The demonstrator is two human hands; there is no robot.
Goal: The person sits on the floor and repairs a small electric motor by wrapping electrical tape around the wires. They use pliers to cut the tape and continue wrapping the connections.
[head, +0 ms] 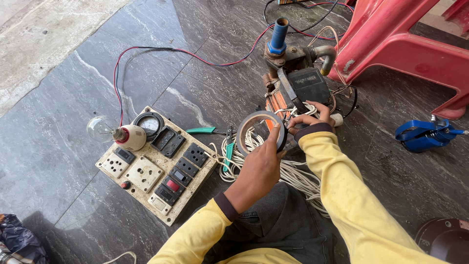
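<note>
Dark stone floor [205, 88]: one tape roll [244, 128], two hands.

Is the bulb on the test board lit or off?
Off, as far as it shows: the bulb looks clear and dark, with no glow, lying sideways off the board edge.

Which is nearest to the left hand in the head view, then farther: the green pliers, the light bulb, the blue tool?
From the left hand, which holds the tape roll:
1. Green pliers, just to its left on the floor.
2. Light bulb, farther left, on the switch board.
3. Blue tool, far right, by the red chair.
</note>
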